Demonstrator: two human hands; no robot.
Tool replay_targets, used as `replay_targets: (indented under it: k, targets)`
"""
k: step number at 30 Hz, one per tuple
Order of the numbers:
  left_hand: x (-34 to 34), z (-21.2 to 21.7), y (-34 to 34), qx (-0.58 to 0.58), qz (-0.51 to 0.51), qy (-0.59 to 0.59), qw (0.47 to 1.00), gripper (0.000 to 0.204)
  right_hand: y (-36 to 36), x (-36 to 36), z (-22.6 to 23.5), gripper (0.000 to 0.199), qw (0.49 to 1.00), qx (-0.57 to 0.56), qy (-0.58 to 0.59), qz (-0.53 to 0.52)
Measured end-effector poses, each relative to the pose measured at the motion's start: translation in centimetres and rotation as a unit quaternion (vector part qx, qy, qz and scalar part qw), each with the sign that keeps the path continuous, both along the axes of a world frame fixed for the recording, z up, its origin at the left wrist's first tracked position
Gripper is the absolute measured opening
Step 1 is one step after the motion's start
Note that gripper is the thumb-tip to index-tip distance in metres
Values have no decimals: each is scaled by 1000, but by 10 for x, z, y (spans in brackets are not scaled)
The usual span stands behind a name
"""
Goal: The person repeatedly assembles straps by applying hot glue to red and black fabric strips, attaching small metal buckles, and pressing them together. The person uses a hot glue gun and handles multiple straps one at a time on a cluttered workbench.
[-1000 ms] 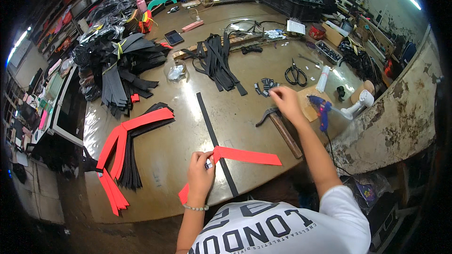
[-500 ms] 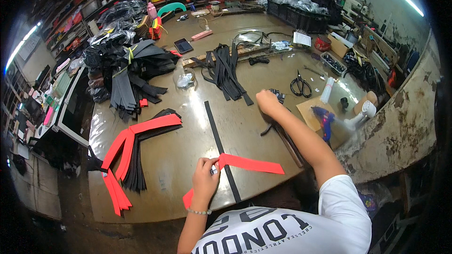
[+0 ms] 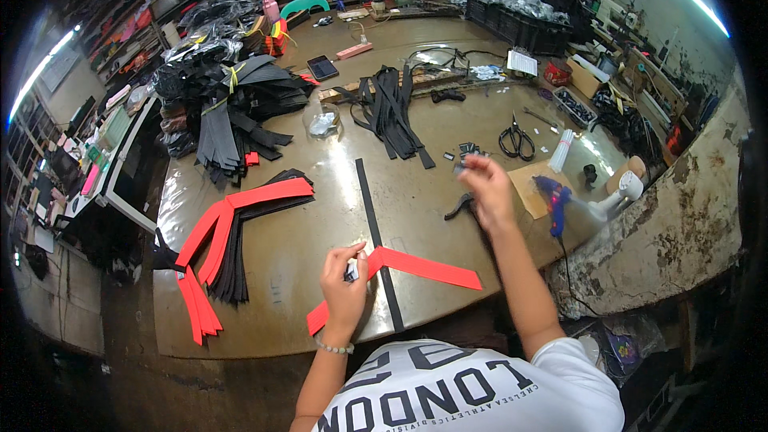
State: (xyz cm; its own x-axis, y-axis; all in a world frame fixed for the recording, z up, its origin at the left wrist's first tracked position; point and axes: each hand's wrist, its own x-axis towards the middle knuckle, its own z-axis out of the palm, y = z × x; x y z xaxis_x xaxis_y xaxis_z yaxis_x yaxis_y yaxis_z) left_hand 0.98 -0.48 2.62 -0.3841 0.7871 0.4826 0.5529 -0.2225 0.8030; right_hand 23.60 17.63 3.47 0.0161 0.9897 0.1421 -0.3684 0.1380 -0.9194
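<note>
My left hand (image 3: pixel 344 285) is gripping a small pale piece (image 3: pixel 351 272), my right hand (image 3: pixel 491 192) is hovering, hold unclear, and the red strap (image 3: pixel 432 267) is lying over the black strap (image 3: pixel 367 200) on the bench (image 3: pixel 432 212), probably light, bendy, best pinched near its fold.

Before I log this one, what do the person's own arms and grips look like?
The left grip is ungloved, with a pale beaded bracelet at the wrist; the right grip is ungloved too, no bracelet visible. The right sleeve is short and white.
</note>
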Motion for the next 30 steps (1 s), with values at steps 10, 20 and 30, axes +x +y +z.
replay_targets:
  k: [10,20,30]
  targets:
    - [32,22,-7,-85,-113,-263,955,17,-146,-62,-2,23,975,-51,43,212]
    - [7,11,-36,-156,-70,-353,920,13,-140,-60,2,19,940,-87,-170,282]
    - [-27,29,-56,-231,28,-218,948,22,-130,-48,-54,13,853,254,-445,95]
